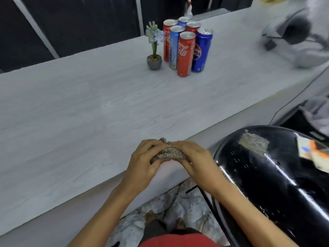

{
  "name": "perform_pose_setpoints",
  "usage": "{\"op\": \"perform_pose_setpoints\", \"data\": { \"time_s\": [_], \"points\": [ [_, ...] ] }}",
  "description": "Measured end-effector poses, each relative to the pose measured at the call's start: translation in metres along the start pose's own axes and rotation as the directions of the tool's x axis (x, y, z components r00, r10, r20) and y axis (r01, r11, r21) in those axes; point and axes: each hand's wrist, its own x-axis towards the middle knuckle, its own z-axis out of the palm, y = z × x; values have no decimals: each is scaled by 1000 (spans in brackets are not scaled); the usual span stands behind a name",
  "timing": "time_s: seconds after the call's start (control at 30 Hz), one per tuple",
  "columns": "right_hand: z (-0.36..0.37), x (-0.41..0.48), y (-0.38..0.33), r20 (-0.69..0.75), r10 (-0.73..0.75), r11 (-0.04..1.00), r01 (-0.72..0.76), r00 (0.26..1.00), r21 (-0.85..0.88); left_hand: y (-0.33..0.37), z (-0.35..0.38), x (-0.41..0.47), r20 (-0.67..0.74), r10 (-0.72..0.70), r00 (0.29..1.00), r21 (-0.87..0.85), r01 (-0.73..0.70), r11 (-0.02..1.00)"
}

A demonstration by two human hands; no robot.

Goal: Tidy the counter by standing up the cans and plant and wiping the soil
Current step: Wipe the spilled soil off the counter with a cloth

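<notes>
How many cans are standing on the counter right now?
6, all upright beside the potted plant: front Coca-Cola can, Pepsi can right, pale-blue can left, rear-left Coca-Cola can, rear blue can, rear red can. Others could hide behind.

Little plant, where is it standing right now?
In the head view the little plant stands upright toward the back of the counter, just left of the cluster of cans, far beyond the left hand and right hand gripping a cloth.

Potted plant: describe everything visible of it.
The potted plant stands upright on the pale wood-grain counter, just left of the six upright cans, close to the nearest. Small round grey pot, brownish pebbly filling on top, one thin green stem, pale blue-white blossoms. No spilled soil shows around it.
</notes>
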Motion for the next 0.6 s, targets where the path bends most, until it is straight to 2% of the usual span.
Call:
{"op": "perform_pose_setpoints", "data": {
  "time_s": [0.17, 0.3, 0.6],
  "points": [
    [-36, -47, 27, -163, 170, 984, -178, 972, -33, 20, 54, 36, 194, 123, 973, -84, -109, 991],
    [-51, -91, 50, -288, 299, 940, -333, 909, -74, 37, 102, 52, 372, 214, 903, -186, -154, 970],
    [-46, -204, 110, -404, 591, 719, -683, 699, -129, 48, 223, 50, 646, 389, 657, -362, -184, 914]
  ]
}}
